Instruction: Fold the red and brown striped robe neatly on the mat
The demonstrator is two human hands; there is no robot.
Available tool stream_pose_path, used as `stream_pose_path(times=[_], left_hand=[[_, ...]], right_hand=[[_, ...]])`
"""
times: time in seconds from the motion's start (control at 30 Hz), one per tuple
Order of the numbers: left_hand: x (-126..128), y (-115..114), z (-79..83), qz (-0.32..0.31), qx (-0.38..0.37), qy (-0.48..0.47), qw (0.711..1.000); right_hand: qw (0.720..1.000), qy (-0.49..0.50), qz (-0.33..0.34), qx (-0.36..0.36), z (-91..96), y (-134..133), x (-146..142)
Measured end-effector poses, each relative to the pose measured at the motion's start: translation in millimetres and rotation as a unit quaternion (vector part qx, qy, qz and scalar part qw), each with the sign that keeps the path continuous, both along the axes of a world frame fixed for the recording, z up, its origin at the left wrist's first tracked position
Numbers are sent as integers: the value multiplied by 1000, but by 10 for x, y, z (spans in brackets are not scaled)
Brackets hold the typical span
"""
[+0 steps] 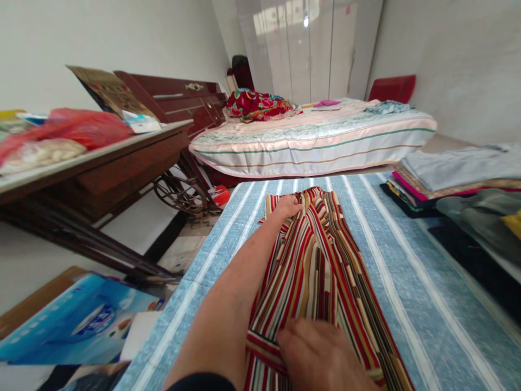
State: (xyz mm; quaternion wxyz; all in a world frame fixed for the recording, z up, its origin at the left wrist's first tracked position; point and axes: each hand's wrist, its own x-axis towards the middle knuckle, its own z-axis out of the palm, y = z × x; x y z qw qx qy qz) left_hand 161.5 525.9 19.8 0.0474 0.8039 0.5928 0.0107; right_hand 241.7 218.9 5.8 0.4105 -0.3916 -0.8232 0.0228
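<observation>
A striped garment (321, 271) in red, brown, cream and white lies lengthwise on a blue-and-white striped cloth (411, 293) covering the surface before me. My left hand (288, 207) reaches far forward and rests on the garment's far left corner, fingers curled onto the fabric. My right hand (321, 355) lies close to me on the garment's near end, pressing down on it with the fingers bent; only the back of the hand shows.
A stack of folded clothes (456, 179) sits at the right. A bed (313, 136) with a red floral bundle (256, 104) stands beyond. At the left is a wooden sewing table (101, 163) with plastic bags, and a blue box (77, 320) below.
</observation>
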Motion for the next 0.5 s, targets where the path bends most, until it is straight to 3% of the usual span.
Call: stream_pose_path(times=[0.07,0.17,0.27,0.5], left_hand=[[-4,-22,1,-17,-6,-2,1000],[14,-39,-4,-29,-15,3,999],[43,-28,-14,-36,-16,11,999],[41,31,30,-106,-55,37,992]], right_hand=[[996,15,-89,7,16,192,246],[976,-21,-208,-67,-41,489,591],[964,-56,-221,-139,-152,686,753],[957,-48,-223,-178,-250,783,661]])
